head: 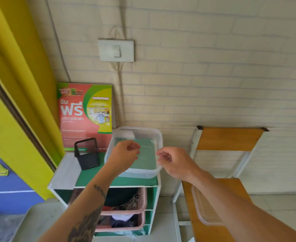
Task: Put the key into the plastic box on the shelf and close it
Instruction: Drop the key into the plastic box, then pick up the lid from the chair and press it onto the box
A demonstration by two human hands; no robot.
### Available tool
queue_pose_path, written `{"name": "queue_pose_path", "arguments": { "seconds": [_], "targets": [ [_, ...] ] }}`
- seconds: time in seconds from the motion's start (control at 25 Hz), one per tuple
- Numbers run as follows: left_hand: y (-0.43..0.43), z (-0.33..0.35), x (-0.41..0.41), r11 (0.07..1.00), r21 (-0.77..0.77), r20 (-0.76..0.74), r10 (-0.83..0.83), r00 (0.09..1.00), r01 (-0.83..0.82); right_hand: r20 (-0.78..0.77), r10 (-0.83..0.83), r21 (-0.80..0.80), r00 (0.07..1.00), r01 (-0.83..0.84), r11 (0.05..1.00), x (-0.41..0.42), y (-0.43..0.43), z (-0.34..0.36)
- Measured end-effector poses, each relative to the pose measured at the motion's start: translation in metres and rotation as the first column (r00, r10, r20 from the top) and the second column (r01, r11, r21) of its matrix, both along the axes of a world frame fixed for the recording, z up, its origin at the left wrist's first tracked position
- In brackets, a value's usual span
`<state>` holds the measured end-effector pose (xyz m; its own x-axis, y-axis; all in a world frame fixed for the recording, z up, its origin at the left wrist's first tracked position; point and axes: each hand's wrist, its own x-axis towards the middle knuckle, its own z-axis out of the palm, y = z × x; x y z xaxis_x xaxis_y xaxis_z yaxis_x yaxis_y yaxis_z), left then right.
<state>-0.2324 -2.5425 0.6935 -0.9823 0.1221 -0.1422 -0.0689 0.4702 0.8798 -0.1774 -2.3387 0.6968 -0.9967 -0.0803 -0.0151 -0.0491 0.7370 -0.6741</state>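
We see one clear plastic box (135, 152) standing open on the green top of a small shelf (109, 179), set toward the right edge and close to the brick wall. Its one lid (204, 209) lies apart from it, flat on the wooden seat of one chair (229, 138) just beside the shelf.

Our two hands hover at the box. The left hand (123, 155) is over the open box, fingers curled in, thumb and forefinger pinched on something thin and pale; it may be the key or its ring, but blur keeps us from telling. The right hand (174, 162) is at the box's right rim, fingers loosely curled with thumb and forefinger close together at the edge; whether it actually grips the rim we cannot tell.

On the shelf top we also count one black mesh holder (87, 154) left of the box, and one red and green poster (85, 116) leaning against the wall behind it. Below the top we count two pink baskets (126, 208), one above the other, both holding dark and pale items. One light switch (116, 50) sits on the wall above.
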Motion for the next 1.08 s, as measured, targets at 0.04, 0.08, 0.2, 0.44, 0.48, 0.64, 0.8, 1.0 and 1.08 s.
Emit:
{"name": "queue_pose_path", "arguments": {
  "seconds": [0.04,0.08,0.2,0.44,0.48,0.64,0.8,1.0,1.08],
  "targets": [
    [0.013,0.001,0.003,1.0,0.023,-0.001,-0.008,1.0,0.008,-0.009,-0.032,-0.018,0.999,0.032,0.999,0.006,0.017,0.0],
    [0.027,0.001,0.007,0.999,0.036,-0.007,-0.016,1.0,0.016,-0.006,-0.065,-0.035,0.998,0.065,0.997,0.012,0.034,-0.001],
    [0.082,-0.007,0.022,0.996,0.079,-0.021,-0.03,0.999,0.031,0.045,-0.14,-0.047,0.989,0.142,0.989,0.031,0.093,-0.014],
    [0.205,-0.064,0.048,0.994,0.092,0.155,-0.074,0.985,0.06,0.263,-0.239,0.006,0.935,0.246,0.969,0.061,0.218,-0.067],
    [0.224,-0.072,0.051,0.995,0.083,0.194,-0.073,0.978,0.057,0.295,-0.242,0.022,0.924,0.247,0.969,0.063,0.237,-0.078],
    [0.289,-0.107,0.058,0.997,0.074,0.378,-0.007,0.926,-0.023,0.424,-0.257,0.051,0.868,0.261,0.964,0.07,0.302,-0.121],
    [0.328,-0.161,0.058,0.995,0.024,0.524,0.069,0.849,-0.096,0.538,-0.272,0.071,0.798,0.279,0.958,0.071,0.342,-0.173],
    [0.362,-0.253,0.045,0.997,-0.059,0.569,0.072,0.819,-0.047,0.634,-0.321,0.071,0.704,0.361,0.93,0.053,0.37,-0.269],
    [0.373,-0.294,0.037,0.996,-0.087,0.576,0.047,0.816,0.004,0.646,-0.369,0.079,0.669,0.422,0.903,0.045,0.379,-0.306]
  ]
}}
